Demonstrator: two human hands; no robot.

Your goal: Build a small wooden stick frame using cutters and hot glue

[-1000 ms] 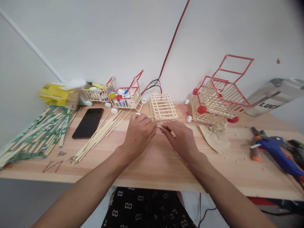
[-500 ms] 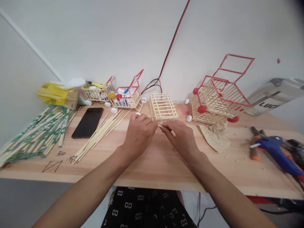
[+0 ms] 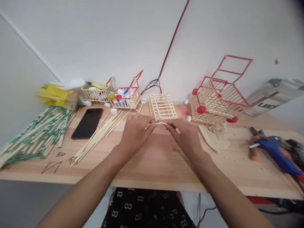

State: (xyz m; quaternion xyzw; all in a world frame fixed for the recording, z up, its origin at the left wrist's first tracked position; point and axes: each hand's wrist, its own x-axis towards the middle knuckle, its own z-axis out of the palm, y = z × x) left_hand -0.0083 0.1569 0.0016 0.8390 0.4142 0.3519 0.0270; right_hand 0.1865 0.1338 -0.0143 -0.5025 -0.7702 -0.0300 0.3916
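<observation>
My left hand (image 3: pixel 136 132) and my right hand (image 3: pixel 184 134) meet at the middle of the wooden table (image 3: pixel 156 161), each pinching one end of a short thin wooden stick (image 3: pixel 159 123). The stick lies level between my fingertips, just in front of a small unpainted stick basket (image 3: pixel 162 107). Both hands have their fingers curled closed. How much of the stick is inside my fingers is hidden.
Loose bare sticks (image 3: pixel 99 133) and wrapped chopsticks (image 3: pixel 35 133) lie at left beside a black phone (image 3: pixel 87 123). Two small red-trimmed carts with bottle caps (image 3: pixel 123 95) stand at the back, a larger red cart (image 3: pixel 218 98) at right. A blue glue gun (image 3: pixel 277 152) and pliers (image 3: pixel 253 148) lie far right.
Both hands have shifted slightly toward the basket, and the stick between them now lies level, held at both ends. Nothing else on the table has moved.
</observation>
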